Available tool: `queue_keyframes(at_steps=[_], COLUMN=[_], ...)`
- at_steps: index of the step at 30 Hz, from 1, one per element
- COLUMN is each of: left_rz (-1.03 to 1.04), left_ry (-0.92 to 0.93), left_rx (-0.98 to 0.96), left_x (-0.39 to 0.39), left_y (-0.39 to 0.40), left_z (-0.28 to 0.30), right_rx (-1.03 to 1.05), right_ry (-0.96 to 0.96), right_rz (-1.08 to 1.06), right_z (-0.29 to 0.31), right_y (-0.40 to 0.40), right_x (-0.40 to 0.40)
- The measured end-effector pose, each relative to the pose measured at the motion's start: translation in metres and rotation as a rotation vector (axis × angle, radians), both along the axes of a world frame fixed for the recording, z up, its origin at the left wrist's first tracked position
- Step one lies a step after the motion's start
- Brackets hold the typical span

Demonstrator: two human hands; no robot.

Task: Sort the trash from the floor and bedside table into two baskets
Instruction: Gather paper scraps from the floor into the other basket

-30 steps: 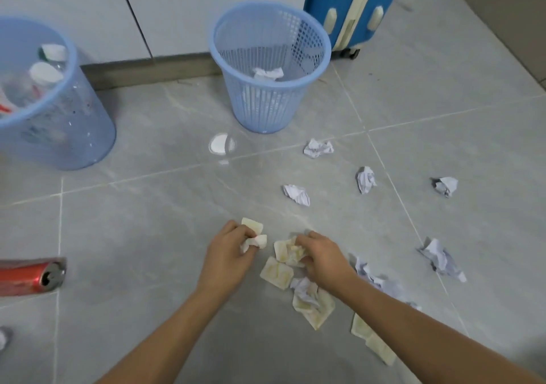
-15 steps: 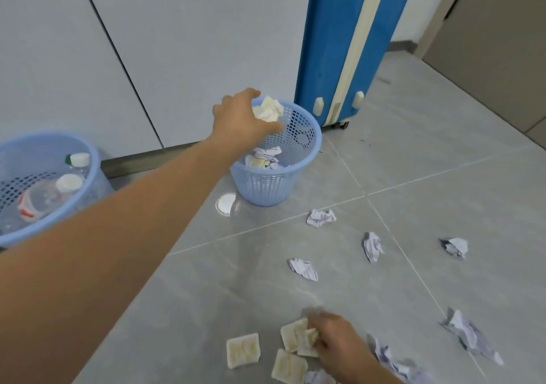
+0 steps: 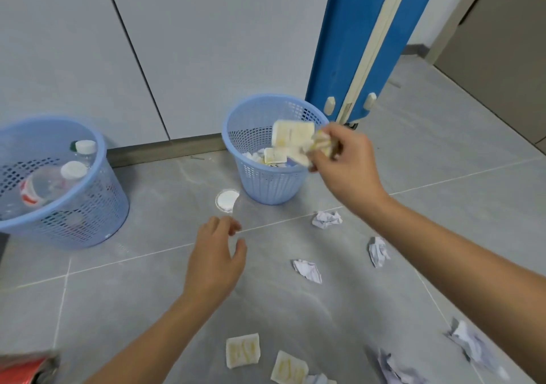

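While my right hand pinches stained tissues at the basket rim, loose ones may spill outside; left hand open, empty.

Lower left corner: blurred red can, cut by the frame edge. Left edge: pale blue plastic mesh basket, partly cropped. Right hand motion-blurred around yellowish wrappers.
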State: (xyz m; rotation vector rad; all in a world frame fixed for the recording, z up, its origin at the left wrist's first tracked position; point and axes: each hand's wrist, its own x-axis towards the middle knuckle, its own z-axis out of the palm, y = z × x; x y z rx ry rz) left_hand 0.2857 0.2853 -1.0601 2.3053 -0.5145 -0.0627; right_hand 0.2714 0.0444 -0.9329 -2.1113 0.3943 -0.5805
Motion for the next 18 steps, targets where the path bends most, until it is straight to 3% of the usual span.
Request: queue_keyframes(at_steps=[3,7,9,14,16,18], left_rz=[-0.039,-0.112,-0.123,-0.175,-0.202,-0.24], left_ry=[0.153,0.282,0.294,0.262,0.23,0.204], left_rx=[0.118,0.253,0.254,0.248,0.252,0.26], left_x=[-0.024,-0.047,-0.052,-0.058,-0.057,-0.056], left_y=[0.011,0.011,0.006,-0.022,-0.04,-0.062], left_z=[-0.025,-0.045,-0.048,-0.055,-0.057,-0.061], right_rx=[-0.001,-0.1,-0.24,-0.27,-0.313,-0.328], right_ry=[0.0,0.357,0.382,0.01,0.072,0.262], right_rz=[-0.066,0.042,0.037,-0.108,-0.147,-0.183], right_z=[0.005,-0.011,-0.015,-0.036,-0.069,-0.11], right_y=[-0.009,-0.008,-0.008,-0.016,-0.033,-0.06], right_x=[0.062,0.096,0.092,0.018,-0.024,-0.063])
